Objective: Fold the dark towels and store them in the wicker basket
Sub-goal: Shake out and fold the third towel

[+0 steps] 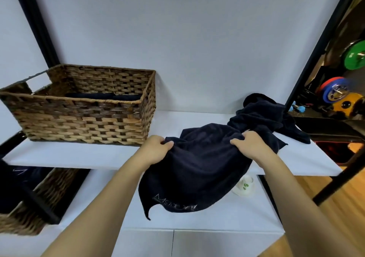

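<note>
A dark navy towel [197, 170] hangs over the front edge of the white shelf [79, 154], its lower corner with grey lettering dangling below. My left hand [156, 148] grips its upper left edge. My right hand [250, 144] grips its upper right part. Behind it a crumpled heap of more dark towel [262, 116] lies at the shelf's right end. The wicker basket [83, 122] stands on the shelf's left side, with folded dark towels [102, 96] inside.
A second wicker basket [39, 201] holding dark cloth sits on the lower shelf at left. A small white object with green marks [245, 185] lies below the towel. Black frame posts [316, 59] flank the shelf. Coloured weight plates [353, 55] are at far right.
</note>
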`<state>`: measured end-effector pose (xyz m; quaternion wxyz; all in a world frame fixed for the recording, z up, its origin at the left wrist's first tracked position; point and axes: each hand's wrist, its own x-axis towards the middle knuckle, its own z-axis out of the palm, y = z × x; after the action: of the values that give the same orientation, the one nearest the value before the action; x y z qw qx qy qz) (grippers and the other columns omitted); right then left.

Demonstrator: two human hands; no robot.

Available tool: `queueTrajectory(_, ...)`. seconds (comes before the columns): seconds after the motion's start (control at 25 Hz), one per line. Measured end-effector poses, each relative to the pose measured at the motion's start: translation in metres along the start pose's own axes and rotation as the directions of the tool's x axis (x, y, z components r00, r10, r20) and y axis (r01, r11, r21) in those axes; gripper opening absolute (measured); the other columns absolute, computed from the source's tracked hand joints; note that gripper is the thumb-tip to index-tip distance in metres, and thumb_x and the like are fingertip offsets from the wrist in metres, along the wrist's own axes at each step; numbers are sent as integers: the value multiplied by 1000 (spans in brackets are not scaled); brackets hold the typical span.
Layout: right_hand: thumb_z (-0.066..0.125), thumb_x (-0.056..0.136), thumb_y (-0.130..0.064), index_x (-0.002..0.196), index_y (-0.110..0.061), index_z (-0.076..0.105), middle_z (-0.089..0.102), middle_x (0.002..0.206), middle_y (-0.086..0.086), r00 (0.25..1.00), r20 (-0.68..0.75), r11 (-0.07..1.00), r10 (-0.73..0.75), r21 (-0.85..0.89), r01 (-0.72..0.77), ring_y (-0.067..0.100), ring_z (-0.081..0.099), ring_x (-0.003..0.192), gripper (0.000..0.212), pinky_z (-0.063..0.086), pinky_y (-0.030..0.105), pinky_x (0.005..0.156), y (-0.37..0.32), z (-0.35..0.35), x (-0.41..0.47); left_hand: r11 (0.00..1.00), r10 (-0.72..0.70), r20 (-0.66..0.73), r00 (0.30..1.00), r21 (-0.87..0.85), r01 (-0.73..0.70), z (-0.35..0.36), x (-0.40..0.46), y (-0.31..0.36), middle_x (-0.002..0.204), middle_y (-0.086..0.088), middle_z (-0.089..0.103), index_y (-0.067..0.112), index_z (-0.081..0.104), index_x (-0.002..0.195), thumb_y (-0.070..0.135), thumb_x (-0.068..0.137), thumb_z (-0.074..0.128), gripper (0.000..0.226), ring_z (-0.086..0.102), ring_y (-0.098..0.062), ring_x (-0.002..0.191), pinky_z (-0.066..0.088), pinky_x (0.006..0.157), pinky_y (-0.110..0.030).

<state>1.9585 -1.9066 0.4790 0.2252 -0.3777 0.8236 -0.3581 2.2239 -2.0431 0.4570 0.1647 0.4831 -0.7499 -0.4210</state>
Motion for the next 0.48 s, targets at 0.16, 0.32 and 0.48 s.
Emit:
queueTrajectory(0.16,59,99,-33,88,0,60,63,84,14,922,-292,948,-254,115,297,26,59,75,34,48,34,66,-13,-7,-5,945,30,-221,975,-312,-99,-10,-16,11,98,-14,68,4,63,98,33,103,53,31,62,-25,88,55,84,-47)
queueTrajectory(0.32,47,103,-43,70,-16,41,44,70,-3,956,-75,953,-283,-136,272,13,44,63,43,36,31,60,3,-3,-3,938,-39,-381,924,-334,-98,-5,-36,1,94,-10,69,8,63,93,31,103,55,26,63,-23,87,56,84,-46)
queueTrajectory(0.48,45,101,-51,84,-13,53,56,83,-1,975,106,968,-195,-140,209,18,56,79,43,42,33,68,41,-7,-19,965,-151,-455,878,-260,32,40,-60,-23,87,-4,70,9,66,88,37,99,58,32,66,-26,85,52,77,-41)
